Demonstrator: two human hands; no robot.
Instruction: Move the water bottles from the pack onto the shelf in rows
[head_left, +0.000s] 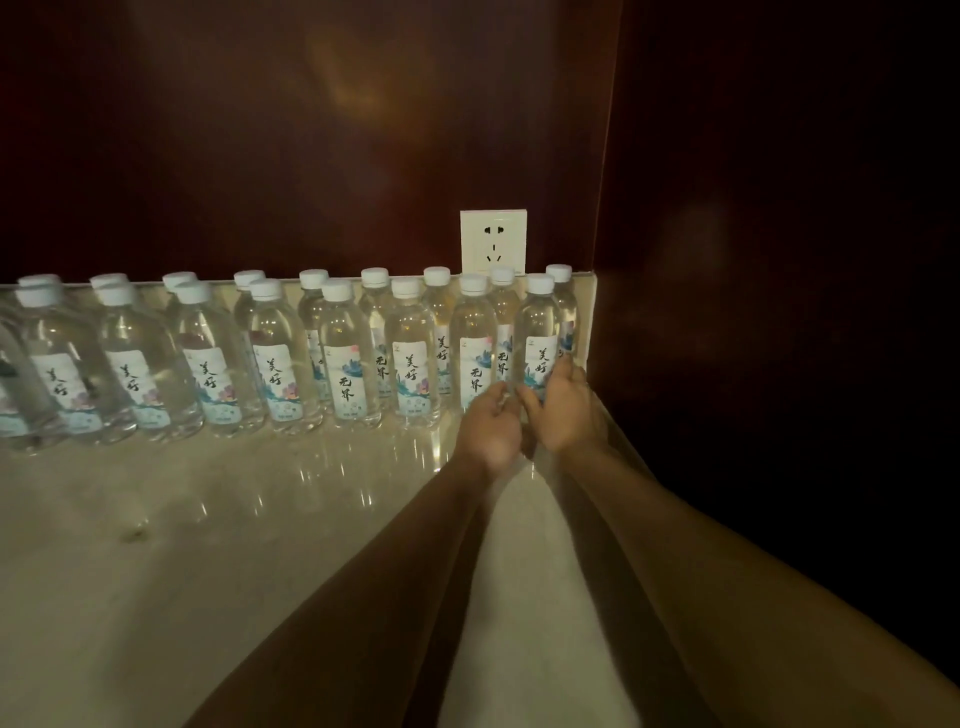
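Two rows of bottles (343, 358) stand upright on the shelf (208, 519), white caps on, printed labels facing near; the far row sits against the dark back panel (260, 130), the near row just in front and offset so the far caps show between the near ones; both rows run from the left edge of view to the right side wall (779, 260). The end bottle (537, 332), the rightmost of the near row, stands close to the wall and is attended by both hands; the right hand (563, 410) has its fingers curled round the lower label on the right side, thumb toward the near face; the left hand (491, 426) is cupped at the base on the left side, fingers bent and close together, fingertips touching the bottle or the neighbouring one, which of the two cannot be told owing to blur. Both forearms reach in from the near right, nearly parallel. A white socket (493, 241) is mounted on the back panel, directly behind the right end of the far row. The shelf surface is pale, glossy, and shows reflections of the bottles. The pack is not in view.
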